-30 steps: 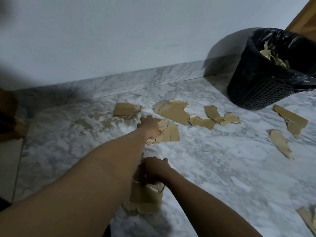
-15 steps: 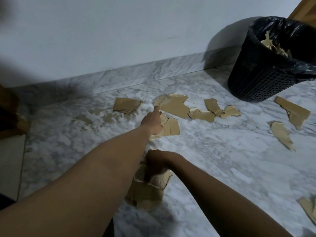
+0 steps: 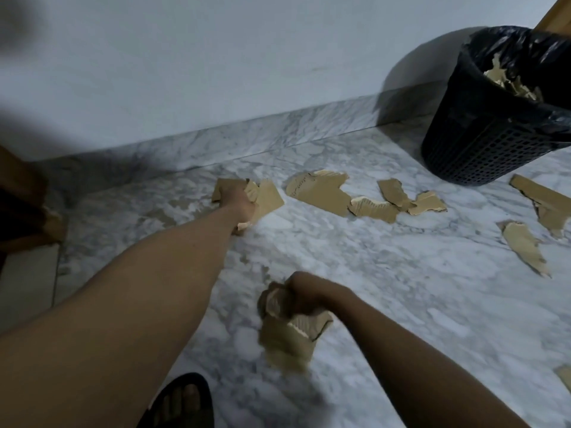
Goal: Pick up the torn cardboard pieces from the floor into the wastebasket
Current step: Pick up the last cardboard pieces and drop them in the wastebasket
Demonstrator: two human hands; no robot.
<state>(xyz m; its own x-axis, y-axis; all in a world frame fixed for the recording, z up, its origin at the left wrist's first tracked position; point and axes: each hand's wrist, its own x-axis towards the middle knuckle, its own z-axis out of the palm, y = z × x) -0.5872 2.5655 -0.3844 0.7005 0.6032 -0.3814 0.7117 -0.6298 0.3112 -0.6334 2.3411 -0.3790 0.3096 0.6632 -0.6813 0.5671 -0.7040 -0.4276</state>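
Torn brown cardboard pieces lie scattered on the marble floor point(image 3: 401, 288). My left hand point(image 3: 242, 205) is stretched far forward, shut on a cardboard piece point(image 3: 267, 197) and resting against another piece point(image 3: 221, 188) at the far left. Nearer to me, my right hand point(image 3: 304, 296) grips a bundle of cardboard pieces point(image 3: 289, 338) that hangs just above the floor. A large piece point(image 3: 321, 193) and smaller ones point(image 3: 375, 209) lie in the middle; more pieces point(image 3: 525, 247) lie to the right. The black mesh wastebasket point(image 3: 475, 149), lined with a black bag, stands at the far right with cardboard scraps point(image 3: 509, 83) inside.
A pale wall with a marble skirting point(image 3: 247, 134) runs behind the pieces. Dark wooden furniture point(image 3: 24, 211) stands at the left edge. My sandalled foot point(image 3: 182, 403) is at the bottom. A wooden edge point(image 3: 556, 13) shows behind the basket.
My left hand closed on the cardboard piece in front of it and carried it left and forward to the far-left piece. My right hand shifted right with its bundle.
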